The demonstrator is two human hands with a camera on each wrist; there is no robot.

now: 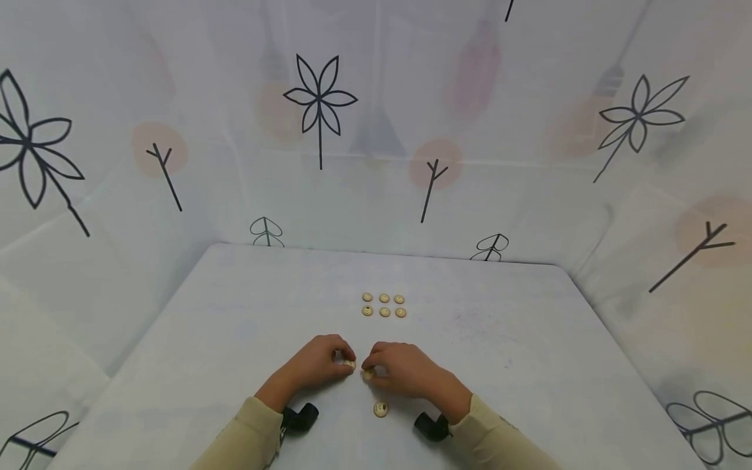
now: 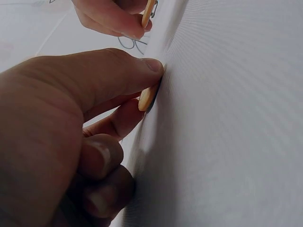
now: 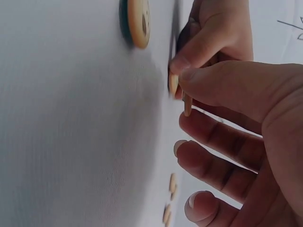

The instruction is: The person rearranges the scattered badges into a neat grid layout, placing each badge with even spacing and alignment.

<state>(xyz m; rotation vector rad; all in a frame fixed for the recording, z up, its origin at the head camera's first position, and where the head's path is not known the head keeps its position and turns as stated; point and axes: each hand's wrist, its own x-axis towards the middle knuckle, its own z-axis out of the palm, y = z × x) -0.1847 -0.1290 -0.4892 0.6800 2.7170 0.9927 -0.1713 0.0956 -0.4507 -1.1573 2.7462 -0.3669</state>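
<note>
My left hand (image 1: 322,361) pinches a small round wooden disc (image 2: 147,98) between thumb and index finger, its edge right at the white tabletop. Just to the right, my right hand (image 1: 405,369) pinches a second wooden disc (image 3: 188,105) between thumb and index finger, tilted on edge, with dark markings on its face in the left wrist view. Its other fingers are loosely bent. The two hands face each other, a small gap between their fingertips. A third wooden disc (image 1: 380,409) with dark markings lies flat on the table, nearer to me, below the right hand.
Beyond the hands, several similar wooden discs (image 1: 384,312) lie in two neat rows on the white table (image 1: 247,294). Cloth walls (image 1: 376,196) with drawn flowers stand behind and beside the table. A black wrist device (image 1: 301,418) hangs under each forearm.
</note>
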